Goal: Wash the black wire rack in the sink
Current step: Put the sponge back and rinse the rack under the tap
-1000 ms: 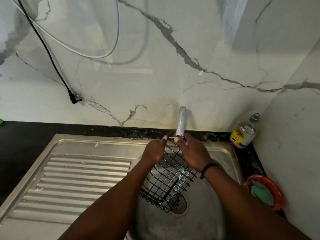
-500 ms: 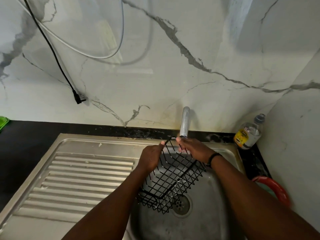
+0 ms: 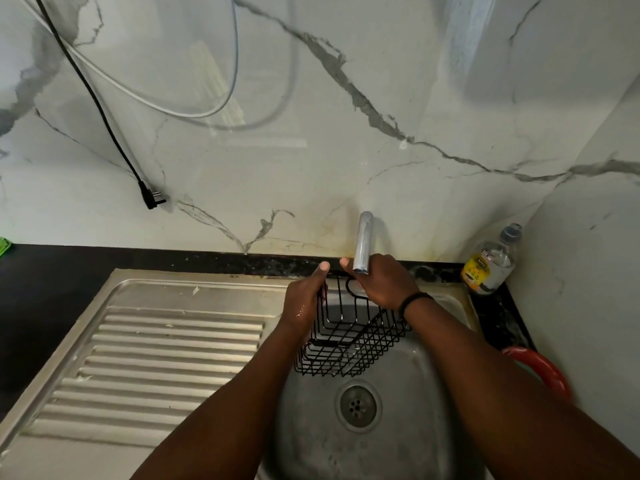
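Black wire rack [image 3: 349, 337] raised nearer chrome tap [image 3: 362, 242] (both hands gripping grid).

red bowl [image 3: 540, 370] cut by right edge, bottle [image 3: 490, 263] label unreadable

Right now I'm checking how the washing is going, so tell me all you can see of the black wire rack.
The black wire rack is a basket of thin black wire in a grid, open on top, with a looped hook at its far edge. It is tilted, far edge up under the faucet, over the sink basin above the drain. The left hand grips its far left rim; the right hand holds its far edge. No running water is visible.
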